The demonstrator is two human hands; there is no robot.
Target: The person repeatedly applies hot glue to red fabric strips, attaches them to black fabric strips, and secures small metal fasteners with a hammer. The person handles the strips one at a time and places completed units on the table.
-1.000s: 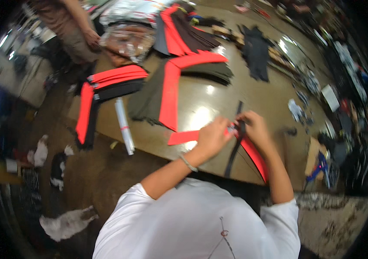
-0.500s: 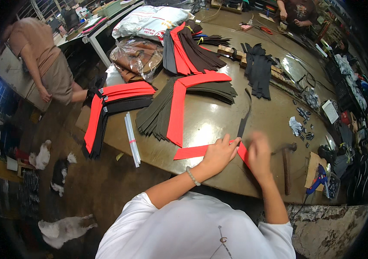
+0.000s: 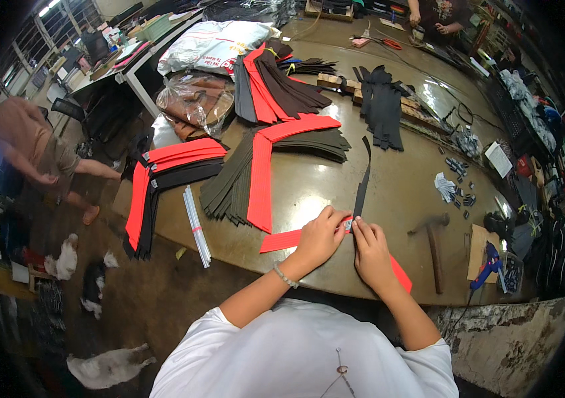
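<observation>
A bent red strip (image 3: 281,240) lies flat at the near edge of the brown table (image 3: 402,192). My left hand (image 3: 321,235) presses down on its bend, fingers spread over the red material. My right hand (image 3: 370,252) rests beside it, fingertips on the near end of a long black strip (image 3: 363,182) that runs away from me across the tabletop. The two hands almost touch at a small pale piece between them. The red strip's other arm (image 3: 400,273) shows past my right wrist.
Stacks of red and dark strips (image 3: 259,179) lie left and at the back (image 3: 276,86). A hammer (image 3: 432,242) lies to the right, white rods (image 3: 196,225) to the left. A person (image 3: 37,159) walks on the left; another works at the far side (image 3: 438,13).
Both hands have come down from above the table onto the red strip. The black strip was lifted between my hands and now lies flat. The person on the left has walked further left.
</observation>
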